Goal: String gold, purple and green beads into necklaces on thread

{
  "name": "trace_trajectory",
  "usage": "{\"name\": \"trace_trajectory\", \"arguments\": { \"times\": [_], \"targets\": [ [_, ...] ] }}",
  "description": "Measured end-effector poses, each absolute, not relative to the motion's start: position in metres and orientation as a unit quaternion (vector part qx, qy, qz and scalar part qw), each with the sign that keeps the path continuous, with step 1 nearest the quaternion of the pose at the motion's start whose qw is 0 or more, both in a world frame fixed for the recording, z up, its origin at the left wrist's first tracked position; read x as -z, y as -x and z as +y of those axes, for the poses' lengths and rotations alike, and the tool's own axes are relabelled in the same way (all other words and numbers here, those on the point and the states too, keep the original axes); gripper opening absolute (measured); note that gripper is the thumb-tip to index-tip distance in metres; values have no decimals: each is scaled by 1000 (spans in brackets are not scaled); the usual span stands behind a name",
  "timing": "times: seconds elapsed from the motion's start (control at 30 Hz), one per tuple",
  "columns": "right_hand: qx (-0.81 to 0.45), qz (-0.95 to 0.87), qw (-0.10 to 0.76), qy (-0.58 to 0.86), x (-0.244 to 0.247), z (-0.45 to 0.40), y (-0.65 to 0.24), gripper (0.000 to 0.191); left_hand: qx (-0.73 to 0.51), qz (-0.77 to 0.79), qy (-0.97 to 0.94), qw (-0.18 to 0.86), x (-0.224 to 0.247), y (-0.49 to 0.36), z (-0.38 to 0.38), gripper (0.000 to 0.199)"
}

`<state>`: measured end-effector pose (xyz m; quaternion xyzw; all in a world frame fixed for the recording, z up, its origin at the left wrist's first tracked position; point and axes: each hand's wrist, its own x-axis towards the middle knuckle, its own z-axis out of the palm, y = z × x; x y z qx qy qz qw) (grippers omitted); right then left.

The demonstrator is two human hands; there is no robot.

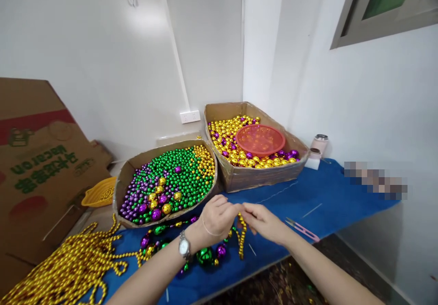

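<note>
Over the front of the blue-covered table, the fingertips of both my hands meet. My left hand point(216, 216), with a watch on its wrist, is closed in a pinch. My right hand point(259, 217) is closed too, its fingers against those of the left. A gold bead string point(242, 239) hangs in a loop from where they meet; the exact grip is hidden by the fingers. Under my left wrist lies a bead necklace with large green, purple and gold balls, among them a green ball point(204, 256) and a purple ball point(221, 250).
Behind my hands stand a carton of small green, purple and gold beads point(185, 176) and a carton point(260, 177) of larger balls with a red basin point(260, 139). Gold bead strings point(65, 264) heap at left. Pink-handled snips point(303, 230) lie at right, near the table edge.
</note>
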<state>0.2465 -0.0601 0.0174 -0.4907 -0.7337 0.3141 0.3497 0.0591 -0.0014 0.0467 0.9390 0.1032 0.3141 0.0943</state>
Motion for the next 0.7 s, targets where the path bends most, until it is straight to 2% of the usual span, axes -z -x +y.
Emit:
{"name": "trace_trajectory", "arguments": {
  "times": [0.17, 0.23, 0.27, 0.33, 0.4, 0.5, 0.7],
  "targets": [
    [-176, -736, 364, 543, -19, -86, -237, 33, -325, 270, -792, 441, -40, -67, -5, 23],
    [-163, -754, 342, 536, -17, -97, -231, 30, -324, 285, -741, 514, -38, -68, -6, 23],
    [-170, -768, 326, 524, -17, -100, -231, 29, -327, 283, -741, 514, -38, -68, -7, 22],
    [-217, -768, 327, 506, -22, -98, -237, 26, -337, 261, -784, 452, -42, -66, -9, 19],
    [-287, -710, 391, 511, -28, -89, -246, 25, -342, 218, -843, 353, -48, -63, -13, 20],
    [-368, -619, 470, 510, -28, -73, -252, 35, -346, 148, -893, 246, -57, -60, -16, 24],
    [-505, -621, 426, 422, 1, -66, -228, 59, -378, 91, -908, 157, -49, -61, -10, 26]
  ]
}}
